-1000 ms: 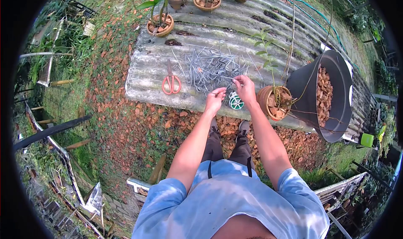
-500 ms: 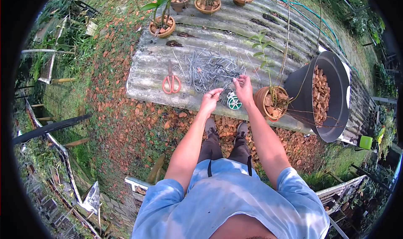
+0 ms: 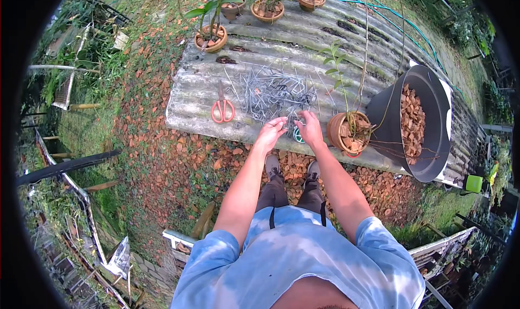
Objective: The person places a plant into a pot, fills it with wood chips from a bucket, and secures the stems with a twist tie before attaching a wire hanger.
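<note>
A tangled heap of grey wire hooks (image 3: 276, 89) lies on the corrugated sheet (image 3: 197, 92). Just in front of its near edge, my left hand (image 3: 270, 134) is closed in a pinch, with a thin dark wire poking out past the fingers. My right hand (image 3: 310, 130) sits close beside it, fingers closed round a wire hook that is mostly hidden by them. Partly under the right hand is a green and white wire spool (image 3: 298, 135). Left of the heap rest red-handled scissors (image 3: 222, 109), blades pointing away from me.
Right of my hands stands a potted plant (image 3: 349, 133) in clay, then a large black tub (image 3: 428, 124) holding brick-coloured chunks (image 3: 413, 124). Several clay pots (image 3: 268, 8) with plants line the far side. A green hose (image 3: 401, 16) runs behind.
My right hand has come down and towards my left, carrying the wire hook away from the heap and now covering part of the spool. The two hands are closer together.
</note>
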### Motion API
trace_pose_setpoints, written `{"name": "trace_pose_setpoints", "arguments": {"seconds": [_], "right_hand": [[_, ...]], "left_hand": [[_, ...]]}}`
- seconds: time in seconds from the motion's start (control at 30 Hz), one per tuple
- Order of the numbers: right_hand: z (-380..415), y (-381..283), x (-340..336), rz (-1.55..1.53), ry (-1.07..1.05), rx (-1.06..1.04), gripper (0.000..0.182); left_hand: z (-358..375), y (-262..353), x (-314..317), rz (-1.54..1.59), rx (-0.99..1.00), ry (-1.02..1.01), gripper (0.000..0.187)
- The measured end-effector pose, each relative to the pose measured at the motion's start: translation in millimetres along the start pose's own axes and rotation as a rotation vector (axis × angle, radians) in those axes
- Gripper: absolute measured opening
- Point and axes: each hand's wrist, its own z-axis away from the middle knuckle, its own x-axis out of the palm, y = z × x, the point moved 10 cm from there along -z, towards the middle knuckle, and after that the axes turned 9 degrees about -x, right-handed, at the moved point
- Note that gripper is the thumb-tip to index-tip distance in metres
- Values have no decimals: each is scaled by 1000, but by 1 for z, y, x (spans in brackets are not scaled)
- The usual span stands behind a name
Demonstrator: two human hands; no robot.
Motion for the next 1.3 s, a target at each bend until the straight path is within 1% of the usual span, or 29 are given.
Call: {"name": "trace_pose_setpoints", "arguments": {"seconds": [0.1, 0.2, 0.33, 0.43, 0.57, 0.6, 0.67, 0.7, 0.8, 0.83, 0.93, 0.97, 1.07, 1.1, 1.17, 1.2, 1.3], "right_hand": [[-5, 9, 13, -22, -144, 79, 20], [-9, -6, -4, 73, 10, -30, 16], [-11, -37, -21, 324, 1, -31, 19], [-21, -52, -25, 429, -60, -47, 22], [-44, -40, -9, 626, -226, -25, 25], [-52, -47, -9, 647, -208, -115, 25], [-59, -62, -7, 686, -172, -299, 23], [-61, -69, -12, 706, -151, -310, 22], [-68, -85, -8, 824, -250, -402, 20], [-71, -86, -3, 863, -299, -421, 23], [-75, -101, 15, 993, -432, -567, 28], [-76, -104, 20, 1036, -492, -573, 31], [-85, -105, 28, 1022, -643, -454, 29], [-86, -107, 32, 1009, -663, -484, 29], [-89, -112, 39, 983, -699, -547, 28], [-90, -115, 41, 973, -734, -513, 28], [-95, -117, 46, 946, -815, -417, 28]], "left_hand": [[3, 1, -3, 0, -12, 3, 25], [3, 9, 0, -17, 41, 23, 25], [3, 17, 11, -83, 133, 104, 24], [9, 22, 16, -151, 192, 140, 24], [16, 37, 17, -288, 298, 201, 25], [18, 43, 18, -333, 329, 223, 25], [20, 50, 18, -321, 356, 248, 25], [23, 55, 18, -314, 371, 261, 25], [28, 64, 17, -349, 416, 318, 24], [27, 64, 15, -373, 418, 324, 24], [23, 65, 12, -437, 430, 349, 23], [23, 65, 11, -451, 439, 366, 23], [21, 66, 3, -470, 516, 429, 22], [22, 68, 3, -473, 551, 449, 22], [22, 66, 3, -531, 540, 484, 21], [21, 65, 1, -560, 535, 502, 21], [25, 66, 5, -489, 609, 472, 21]]}}
